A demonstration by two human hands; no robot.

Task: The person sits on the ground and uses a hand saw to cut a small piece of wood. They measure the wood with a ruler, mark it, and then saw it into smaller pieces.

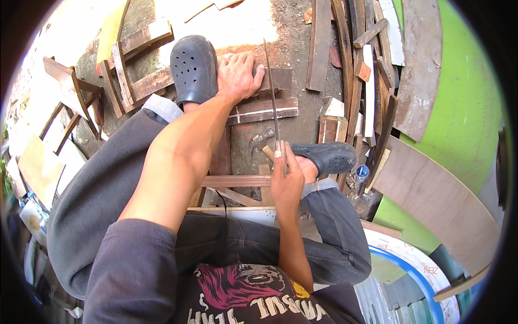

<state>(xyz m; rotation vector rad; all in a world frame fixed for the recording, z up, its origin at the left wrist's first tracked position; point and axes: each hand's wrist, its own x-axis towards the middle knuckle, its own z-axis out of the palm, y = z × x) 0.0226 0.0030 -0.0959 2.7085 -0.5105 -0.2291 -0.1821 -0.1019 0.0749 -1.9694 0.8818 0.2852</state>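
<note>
My left hand (236, 76) presses down on a brown wooden board (279, 79), its fingers bent over the wood beside my left dark clog (194, 69). In my right hand (286, 178) is a hand saw (272, 97), seen nearly edge-on. Its thin blade points away from me and crosses the board to the right of my left hand. Most of the saw's handle is hidden by my fingers. Just nearer lies another board (264, 110) with a pale streak. A claw hammer (261, 142) rests on the ground left of my right hand.
My right clog (326, 158) stands right of the saw. Several wood strips (353, 70) are piled at the right, next to a green sheet (458, 97). Nailed wooden frames (127, 75) lie at the left. A bottle with a blue cap (362, 171) is near my right foot.
</note>
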